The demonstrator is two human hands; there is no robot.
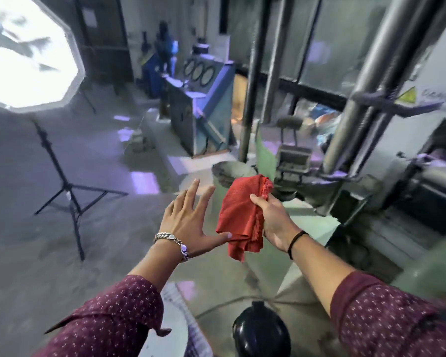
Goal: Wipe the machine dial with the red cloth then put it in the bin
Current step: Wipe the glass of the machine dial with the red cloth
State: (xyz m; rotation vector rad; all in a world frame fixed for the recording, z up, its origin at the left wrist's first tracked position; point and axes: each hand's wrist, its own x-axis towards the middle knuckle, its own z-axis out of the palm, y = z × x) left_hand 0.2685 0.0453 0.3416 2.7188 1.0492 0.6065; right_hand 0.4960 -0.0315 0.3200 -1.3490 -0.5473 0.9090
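While gripped rightward, red cloth (240, 215) beside open left hand (188, 222).

Single head-worn wide-angle view, looking forward and down over both forearms. Hands close, near centre frame. Workshop floor (49, 253) fills left, machine frame (358, 86) right, blue cabinet (204, 112) far centre. Edges curve, blurred.

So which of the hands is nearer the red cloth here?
Right. The right hand grips the red cloth along its right edge. The left hand is open beside it on the left, thumb tip at the cloth's lower edge.
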